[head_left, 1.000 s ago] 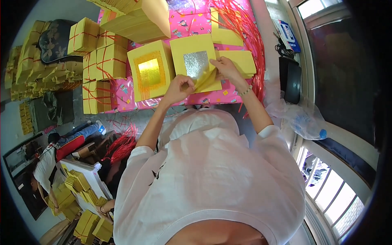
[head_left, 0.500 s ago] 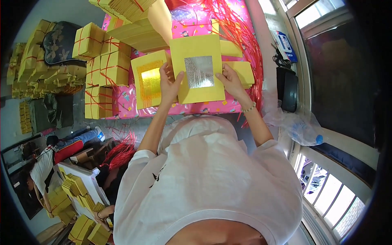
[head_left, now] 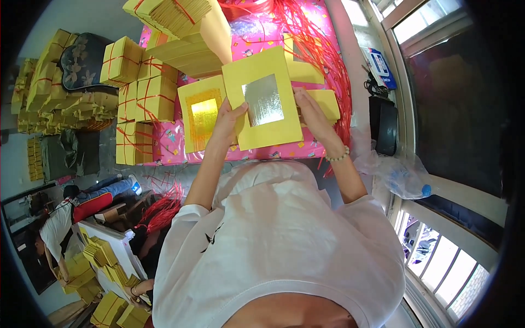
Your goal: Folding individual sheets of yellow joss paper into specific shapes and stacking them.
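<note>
Between my two hands is a tilted stack of yellow joss paper, its top sheet bearing a silver foil square. My left hand is closed on the left edge, thumb lying across the face. Along the right edge, my right hand grips the stack, with some fingers hidden behind it. Just left of it, partly behind my left hand, lies another joss paper stack with a gold foil square. A further yellow stack rests behind my right hand.
Bundles tied with red string stand at the table's left. Loose red strings trail down the right of the pink-covered table. A window ledge borders the right. Another person is at the lower left.
The silver-foil stack has tilted, its top right corner rising and its left side dropping. Both hands have shifted with it, and my left thumb now reaches farther over the face.
</note>
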Demonstrator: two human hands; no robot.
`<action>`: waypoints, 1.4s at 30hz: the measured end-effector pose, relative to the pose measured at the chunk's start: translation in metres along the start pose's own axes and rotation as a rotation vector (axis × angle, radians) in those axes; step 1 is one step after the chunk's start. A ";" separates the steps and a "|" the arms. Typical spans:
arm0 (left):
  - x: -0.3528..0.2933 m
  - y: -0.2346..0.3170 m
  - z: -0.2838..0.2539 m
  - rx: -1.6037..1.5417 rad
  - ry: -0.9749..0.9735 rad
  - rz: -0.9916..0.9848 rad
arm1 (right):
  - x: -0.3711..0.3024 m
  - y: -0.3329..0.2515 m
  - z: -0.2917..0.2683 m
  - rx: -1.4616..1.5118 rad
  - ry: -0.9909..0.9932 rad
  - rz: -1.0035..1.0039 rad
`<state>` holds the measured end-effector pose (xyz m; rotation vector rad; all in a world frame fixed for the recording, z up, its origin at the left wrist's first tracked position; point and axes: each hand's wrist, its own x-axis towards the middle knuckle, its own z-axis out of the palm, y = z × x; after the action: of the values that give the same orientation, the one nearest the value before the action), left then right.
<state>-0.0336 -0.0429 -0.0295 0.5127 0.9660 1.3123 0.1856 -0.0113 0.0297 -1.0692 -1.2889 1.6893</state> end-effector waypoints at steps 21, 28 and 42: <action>-0.007 0.010 0.026 -0.366 -0.332 -0.362 | 0.001 -0.043 -0.008 -0.011 -0.195 -0.169; -0.001 0.019 0.025 -0.410 -0.265 -0.420 | -0.003 -0.059 -0.002 -0.611 0.062 -0.611; 0.004 0.038 0.015 -0.551 -0.122 -0.656 | 0.006 -0.043 -0.029 -0.776 -0.286 -0.558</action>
<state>-0.0427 -0.0274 0.0078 -0.1488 0.5559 0.8741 0.2132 0.0138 0.0658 -0.7511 -2.2791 0.9374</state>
